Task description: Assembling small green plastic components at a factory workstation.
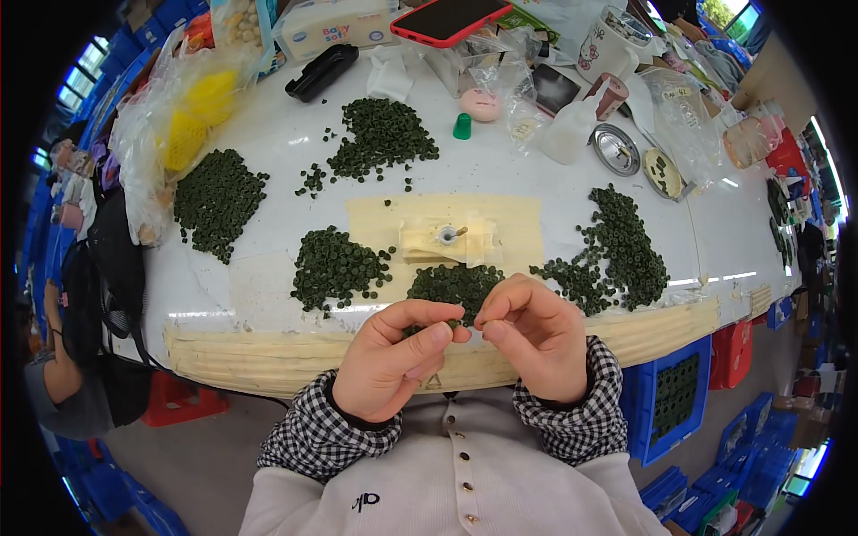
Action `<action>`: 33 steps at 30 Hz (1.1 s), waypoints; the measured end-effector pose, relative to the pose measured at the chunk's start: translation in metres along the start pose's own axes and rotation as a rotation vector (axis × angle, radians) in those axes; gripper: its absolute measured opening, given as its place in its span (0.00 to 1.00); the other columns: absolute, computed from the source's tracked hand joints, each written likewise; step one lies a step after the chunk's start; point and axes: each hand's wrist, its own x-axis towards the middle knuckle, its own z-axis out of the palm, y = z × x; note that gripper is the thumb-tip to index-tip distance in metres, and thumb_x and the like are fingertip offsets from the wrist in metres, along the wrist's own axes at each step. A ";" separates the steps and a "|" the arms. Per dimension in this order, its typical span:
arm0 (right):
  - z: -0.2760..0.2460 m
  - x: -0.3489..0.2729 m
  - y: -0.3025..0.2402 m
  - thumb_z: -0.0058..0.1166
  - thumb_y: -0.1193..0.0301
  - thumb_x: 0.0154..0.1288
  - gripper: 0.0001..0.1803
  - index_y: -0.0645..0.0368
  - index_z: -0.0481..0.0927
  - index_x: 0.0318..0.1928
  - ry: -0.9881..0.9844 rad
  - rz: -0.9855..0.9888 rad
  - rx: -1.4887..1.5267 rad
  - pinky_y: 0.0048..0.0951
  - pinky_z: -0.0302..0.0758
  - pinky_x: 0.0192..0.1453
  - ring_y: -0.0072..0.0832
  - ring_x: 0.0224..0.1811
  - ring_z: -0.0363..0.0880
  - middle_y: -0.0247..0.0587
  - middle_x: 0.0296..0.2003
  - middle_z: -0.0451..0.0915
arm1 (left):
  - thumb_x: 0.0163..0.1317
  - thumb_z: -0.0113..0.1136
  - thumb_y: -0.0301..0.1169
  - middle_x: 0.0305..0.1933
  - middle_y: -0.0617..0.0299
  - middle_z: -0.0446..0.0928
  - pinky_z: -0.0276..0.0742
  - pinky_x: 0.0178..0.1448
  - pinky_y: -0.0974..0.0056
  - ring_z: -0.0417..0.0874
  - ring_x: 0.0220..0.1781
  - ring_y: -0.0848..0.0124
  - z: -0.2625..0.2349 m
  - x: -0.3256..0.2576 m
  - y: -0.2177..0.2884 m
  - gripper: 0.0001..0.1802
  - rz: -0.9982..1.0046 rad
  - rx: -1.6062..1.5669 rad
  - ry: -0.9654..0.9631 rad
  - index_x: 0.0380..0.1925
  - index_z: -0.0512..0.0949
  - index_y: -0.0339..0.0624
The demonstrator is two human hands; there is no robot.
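My left hand [393, 357] and my right hand [532, 335] meet fingertip to fingertip just above the near table edge. Both pinch something very small between thumb and forefinger; it is too small to make out. Right behind the fingers lies a pile of small dark green rings [454, 284]. Beyond that pile a small metal fixture with a peg [449, 235] stands on a taped yellowish pad [509, 223]. More heaps of green rings lie at the left [335, 263], far left [217, 201], back [382, 138] and right [621, 250].
The white table [500, 170] has a taped front edge [268, 353]. Plastic bags with yellow parts [183, 116] sit at the left, a red phone [450, 18], a cup [610, 40], a white bottle [572, 125] and round tins [617, 149] at the back. Blue crates [675, 397] stand on the floor right. Another person [58, 375] is at the left.
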 end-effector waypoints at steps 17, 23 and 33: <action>0.010 0.007 -0.006 0.60 0.84 0.48 0.09 0.63 0.78 0.32 0.113 -0.301 -0.492 0.24 0.73 0.33 0.29 0.30 0.77 0.41 0.29 0.76 | 0.64 0.55 0.27 0.34 0.60 0.80 0.57 0.24 0.79 0.63 0.21 0.86 0.007 0.002 -0.002 0.09 0.084 0.294 0.085 0.42 0.78 0.35; 0.011 0.008 -0.006 0.62 0.84 0.44 0.10 0.62 0.79 0.30 0.132 -0.388 -0.603 0.26 0.73 0.31 0.31 0.29 0.76 0.39 0.28 0.76 | 0.65 0.54 0.27 0.32 0.60 0.79 0.55 0.23 0.78 0.58 0.19 0.86 0.008 0.004 -0.006 0.09 0.068 0.166 0.102 0.41 0.77 0.36; 0.014 0.006 -0.004 0.60 0.86 0.39 0.19 0.62 0.82 0.37 0.092 -0.565 -0.672 0.25 0.71 0.28 0.30 0.27 0.76 0.38 0.29 0.77 | 0.66 0.52 0.28 0.30 0.64 0.77 0.56 0.23 0.77 0.60 0.19 0.84 0.008 0.004 -0.004 0.08 -0.028 -0.119 0.074 0.40 0.77 0.37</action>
